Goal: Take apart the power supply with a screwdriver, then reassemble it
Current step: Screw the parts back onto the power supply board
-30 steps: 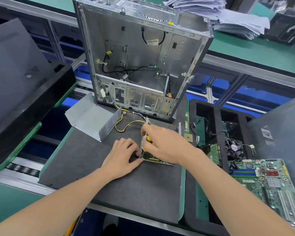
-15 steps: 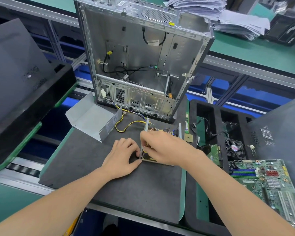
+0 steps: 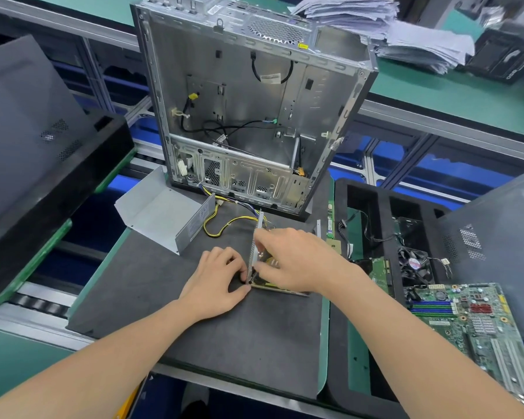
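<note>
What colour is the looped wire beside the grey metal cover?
Looped wire: yellow, in the head view.

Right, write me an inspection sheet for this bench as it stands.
Surface: dark grey mat.
Job's things: power supply opened on the mat; its metal cover lies apart, left; screwdriver not seen.
Clutter: motherboard, fan in black tray, memory stick.
Hands: left hand pinches the power supply's near corner; right hand grips its upright end plate.
Cables: yellow and black wires loop toward the power supply.
Surroundings: open computer case upright behind; paper stacks beyond.
</note>
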The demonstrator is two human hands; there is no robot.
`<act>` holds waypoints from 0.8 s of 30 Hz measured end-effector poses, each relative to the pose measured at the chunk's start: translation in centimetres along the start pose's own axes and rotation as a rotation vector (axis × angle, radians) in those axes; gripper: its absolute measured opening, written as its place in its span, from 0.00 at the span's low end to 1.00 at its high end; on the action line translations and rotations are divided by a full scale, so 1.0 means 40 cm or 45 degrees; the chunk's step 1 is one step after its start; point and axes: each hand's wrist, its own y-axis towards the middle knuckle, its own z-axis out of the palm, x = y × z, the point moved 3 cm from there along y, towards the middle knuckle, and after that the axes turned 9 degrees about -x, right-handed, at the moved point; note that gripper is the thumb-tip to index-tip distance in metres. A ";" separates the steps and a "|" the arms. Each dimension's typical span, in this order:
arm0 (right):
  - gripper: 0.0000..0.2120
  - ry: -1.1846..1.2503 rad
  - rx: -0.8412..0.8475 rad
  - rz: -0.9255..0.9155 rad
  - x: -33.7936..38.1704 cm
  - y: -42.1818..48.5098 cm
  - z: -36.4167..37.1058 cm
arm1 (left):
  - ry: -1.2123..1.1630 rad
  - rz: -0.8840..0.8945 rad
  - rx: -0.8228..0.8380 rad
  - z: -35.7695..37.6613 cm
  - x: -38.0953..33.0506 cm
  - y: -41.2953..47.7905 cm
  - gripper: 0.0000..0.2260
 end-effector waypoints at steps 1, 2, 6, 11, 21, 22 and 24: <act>0.11 0.074 0.023 -0.001 -0.003 -0.002 0.000 | -0.001 0.000 0.001 -0.001 0.000 0.000 0.09; 0.10 0.098 0.045 0.004 -0.006 -0.003 0.001 | -0.004 0.001 -0.001 -0.002 -0.001 0.000 0.09; 0.21 -0.214 -0.002 0.100 -0.004 0.000 0.007 | -0.002 0.001 -0.010 -0.001 -0.003 0.001 0.09; 0.11 0.199 0.003 -0.078 0.013 -0.010 0.007 | 0.019 0.001 -0.003 0.002 0.001 0.000 0.09; 0.18 0.050 -0.136 0.100 -0.014 -0.006 0.037 | 0.005 0.004 -0.019 0.003 0.003 0.001 0.09; 0.16 0.078 -0.166 0.106 -0.014 -0.009 0.037 | 0.005 0.005 -0.020 0.003 0.003 0.001 0.09; 0.15 0.101 -0.218 0.109 -0.016 -0.018 0.035 | 0.010 0.008 -0.023 0.003 0.003 0.001 0.10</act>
